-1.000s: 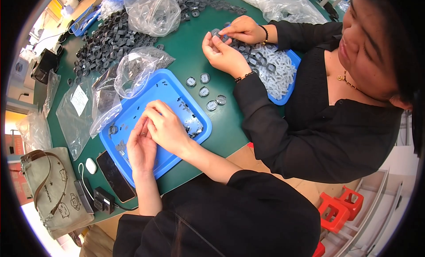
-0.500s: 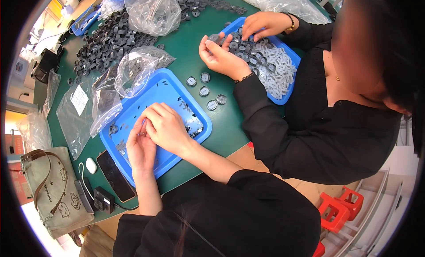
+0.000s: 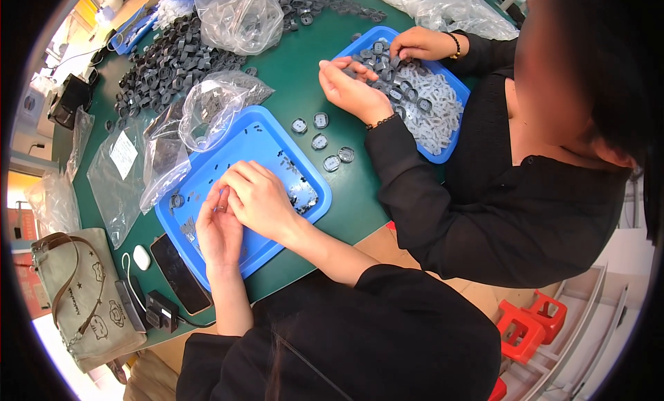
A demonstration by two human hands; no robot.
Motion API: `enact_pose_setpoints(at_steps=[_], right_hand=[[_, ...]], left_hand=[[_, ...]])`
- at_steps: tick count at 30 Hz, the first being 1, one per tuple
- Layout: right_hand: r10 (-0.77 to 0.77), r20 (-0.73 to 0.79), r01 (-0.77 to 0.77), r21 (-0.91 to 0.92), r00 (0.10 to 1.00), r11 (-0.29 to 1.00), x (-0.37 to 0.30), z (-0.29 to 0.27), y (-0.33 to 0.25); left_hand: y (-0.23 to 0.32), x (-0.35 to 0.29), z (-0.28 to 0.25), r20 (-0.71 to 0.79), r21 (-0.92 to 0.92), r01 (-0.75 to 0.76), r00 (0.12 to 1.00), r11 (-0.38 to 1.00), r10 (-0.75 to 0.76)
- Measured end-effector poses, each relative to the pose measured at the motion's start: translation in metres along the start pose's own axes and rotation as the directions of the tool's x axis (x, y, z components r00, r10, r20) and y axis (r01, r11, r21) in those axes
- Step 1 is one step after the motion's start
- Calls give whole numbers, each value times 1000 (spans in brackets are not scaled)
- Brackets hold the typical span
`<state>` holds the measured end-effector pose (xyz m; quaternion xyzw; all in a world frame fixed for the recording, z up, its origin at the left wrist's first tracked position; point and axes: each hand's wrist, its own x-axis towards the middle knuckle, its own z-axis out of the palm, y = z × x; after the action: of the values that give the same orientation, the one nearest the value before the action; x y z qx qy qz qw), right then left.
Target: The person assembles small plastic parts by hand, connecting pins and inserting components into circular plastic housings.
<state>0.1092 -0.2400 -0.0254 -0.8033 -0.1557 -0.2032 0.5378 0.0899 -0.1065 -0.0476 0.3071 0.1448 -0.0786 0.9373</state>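
A tiny part, too small to identify, is pinched between the fingertips of the left hand [image 3: 220,229] and right hand [image 3: 259,199], both closed narrow, above the near blue tray [image 3: 273,135]. Work is best kept low over the tray so dropped pieces are caught.

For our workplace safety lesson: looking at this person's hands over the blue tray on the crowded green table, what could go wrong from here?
1. The left hand and right hand pinch a tiny part over the blue tray; it could slip in among the loose small pieces there.
2. The finished round pieces lie loose on the green table between both workers; a sleeve might sweep them off.
3. The phone sits at the table edge and might be knocked off.
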Motion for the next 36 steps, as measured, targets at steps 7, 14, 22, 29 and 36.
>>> enact_pose_setpoints(at_steps=[7, 14, 22, 29, 36], right_hand=[[10, 29, -9, -28, 1000, 1000, -1, 0, 0], [58, 34, -56, -59, 998, 997, -3, 3, 4], [124, 56, -119, -82, 991, 989, -4, 4, 6], [134, 45, -132, -46, 990, 990, -5, 5, 6], [139, 35, -138, -31, 990, 990, -3, 3, 4]], left_hand=[[1, 0, -4, 26, -34, -14, 1000, 999, 15], [-1, -1, 3, -57, -9, -38, 998, 999, 38], [-2, 0, 2, -63, 21, -53, 997, 998, 54], [0, -3, 4, -61, 42, -35, 997, 999, 37], [1, -1, 0, -48, 49, -43, 998, 998, 45]])
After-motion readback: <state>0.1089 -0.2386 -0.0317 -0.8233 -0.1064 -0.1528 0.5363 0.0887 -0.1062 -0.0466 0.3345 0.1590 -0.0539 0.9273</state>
